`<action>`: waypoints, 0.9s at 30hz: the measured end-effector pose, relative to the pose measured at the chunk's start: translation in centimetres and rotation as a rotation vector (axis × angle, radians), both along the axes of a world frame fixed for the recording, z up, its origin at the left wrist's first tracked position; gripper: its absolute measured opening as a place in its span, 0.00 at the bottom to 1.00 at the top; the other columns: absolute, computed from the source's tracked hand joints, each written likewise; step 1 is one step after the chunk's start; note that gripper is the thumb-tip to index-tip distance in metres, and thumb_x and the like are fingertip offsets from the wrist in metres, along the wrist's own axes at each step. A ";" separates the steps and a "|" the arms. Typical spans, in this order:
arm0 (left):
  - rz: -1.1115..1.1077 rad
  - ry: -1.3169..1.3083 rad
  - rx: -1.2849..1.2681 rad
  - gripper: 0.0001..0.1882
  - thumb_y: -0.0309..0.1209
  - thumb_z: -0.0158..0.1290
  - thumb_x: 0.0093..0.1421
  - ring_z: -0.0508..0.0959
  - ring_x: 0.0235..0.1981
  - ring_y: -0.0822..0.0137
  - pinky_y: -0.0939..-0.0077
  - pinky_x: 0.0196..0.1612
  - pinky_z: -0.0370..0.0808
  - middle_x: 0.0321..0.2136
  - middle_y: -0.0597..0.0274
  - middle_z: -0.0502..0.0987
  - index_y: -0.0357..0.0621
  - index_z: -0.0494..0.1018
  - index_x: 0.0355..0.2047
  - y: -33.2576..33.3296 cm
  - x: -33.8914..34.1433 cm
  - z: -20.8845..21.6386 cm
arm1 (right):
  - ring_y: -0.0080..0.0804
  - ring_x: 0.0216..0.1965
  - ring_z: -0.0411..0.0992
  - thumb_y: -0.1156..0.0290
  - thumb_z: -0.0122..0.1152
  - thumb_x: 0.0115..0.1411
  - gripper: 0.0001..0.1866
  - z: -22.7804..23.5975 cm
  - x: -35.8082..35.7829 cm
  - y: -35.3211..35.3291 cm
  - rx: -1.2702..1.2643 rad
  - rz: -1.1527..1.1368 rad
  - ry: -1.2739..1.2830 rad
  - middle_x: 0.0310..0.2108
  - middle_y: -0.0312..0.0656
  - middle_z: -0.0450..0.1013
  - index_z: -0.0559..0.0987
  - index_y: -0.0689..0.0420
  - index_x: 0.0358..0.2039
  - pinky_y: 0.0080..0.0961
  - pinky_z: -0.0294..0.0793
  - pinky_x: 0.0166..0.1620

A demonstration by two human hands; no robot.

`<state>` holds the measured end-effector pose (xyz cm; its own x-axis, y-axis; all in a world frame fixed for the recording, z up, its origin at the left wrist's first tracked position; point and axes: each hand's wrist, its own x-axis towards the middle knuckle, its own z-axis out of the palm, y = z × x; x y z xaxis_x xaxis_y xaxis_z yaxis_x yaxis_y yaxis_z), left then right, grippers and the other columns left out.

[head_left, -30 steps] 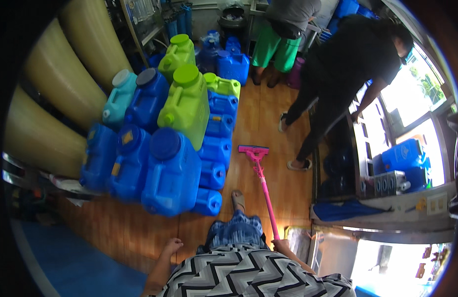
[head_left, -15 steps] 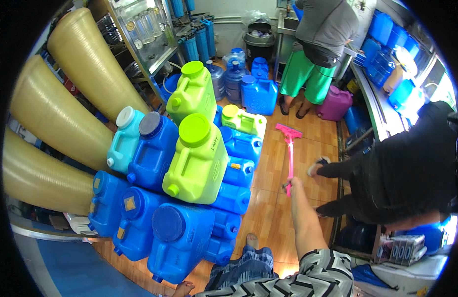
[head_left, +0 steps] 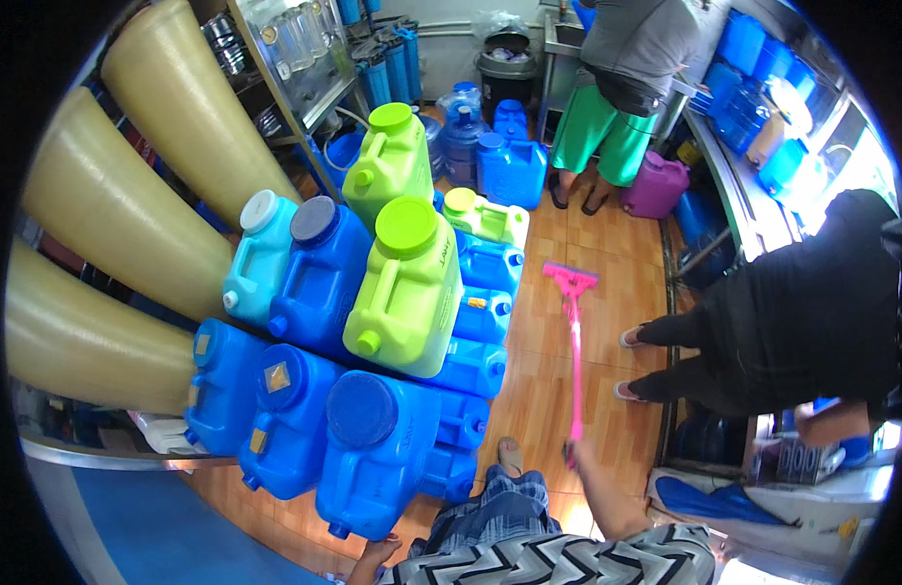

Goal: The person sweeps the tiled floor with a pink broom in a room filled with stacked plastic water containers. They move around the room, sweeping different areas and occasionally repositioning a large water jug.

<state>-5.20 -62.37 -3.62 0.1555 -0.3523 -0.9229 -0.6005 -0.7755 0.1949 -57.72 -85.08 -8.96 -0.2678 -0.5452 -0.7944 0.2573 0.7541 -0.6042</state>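
Note:
My right hand (head_left: 580, 454) grips the end of a long pink handle. It belongs to a floor squeegee (head_left: 577, 361), whose wide pink head lies ahead of me on the wood-look floor. Low in the picture, my left hand (head_left: 381, 552) hangs beside the nearest blue water jug (head_left: 378, 458), fingers loosely apart with nothing seen in them. Whether it touches the jug I cannot tell. Stacked to my left are several blue jugs, a light-blue jug (head_left: 256, 258) and lime-green jugs (head_left: 407, 292).
A person in black (head_left: 792, 312) stands at the right, beside the floor strip. Further off, a person in green shorts (head_left: 607, 127) faces a sink, near a purple jug (head_left: 656, 185). Large yellowish tanks (head_left: 129, 234) line the left. A lidded black bin (head_left: 507, 68) stands at the back.
My right hand has drawn back toward me, and more of the squeegee's handle shows. The squeegee head sits slightly nearer. The person in black has shifted their feet, and the whole view has moved a little.

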 end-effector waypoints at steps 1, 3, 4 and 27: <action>-0.062 -0.019 -0.077 0.24 0.49 0.55 0.48 0.76 0.42 0.59 0.69 0.49 0.70 0.38 0.58 0.77 0.50 0.74 0.42 -0.5 0.8 0.2 | 0.33 0.12 0.65 0.73 0.52 0.50 0.04 1.4 2.7 4.3 0.144 0.023 0.170 0.13 0.41 0.66 0.70 0.59 0.22 0.32 0.62 0.13; -0.189 -0.060 -0.215 0.23 0.49 0.55 0.48 0.76 0.43 0.59 0.69 0.50 0.69 0.39 0.57 0.77 0.49 0.75 0.40 0.0 2.4 0.1 | 0.33 0.12 0.64 0.71 0.55 0.51 0.07 5.1 6.0 11.4 0.274 -0.170 -0.305 0.11 0.40 0.63 0.70 0.57 0.20 0.32 0.63 0.14; -0.173 -0.027 -0.131 0.21 0.48 0.55 0.48 0.75 0.43 0.58 0.69 0.50 0.69 0.40 0.56 0.77 0.49 0.76 0.38 -0.2 3.4 -0.7 | 0.33 0.11 0.62 0.73 0.54 0.50 0.05 6.5 7.2 13.4 0.363 -0.224 -0.461 0.11 0.40 0.62 0.70 0.57 0.19 0.34 0.61 0.13; -0.169 -0.091 -0.017 0.18 0.43 0.49 0.55 0.75 0.43 0.57 0.67 0.46 0.71 0.40 0.55 0.76 0.48 0.75 0.40 -15.6 -7.6 0.8 | 0.32 0.12 0.62 0.78 0.47 0.52 0.04 1.8 -16.9 -42.0 -0.283 -1.015 -0.440 0.15 0.38 0.63 0.67 0.56 0.22 0.31 0.61 0.13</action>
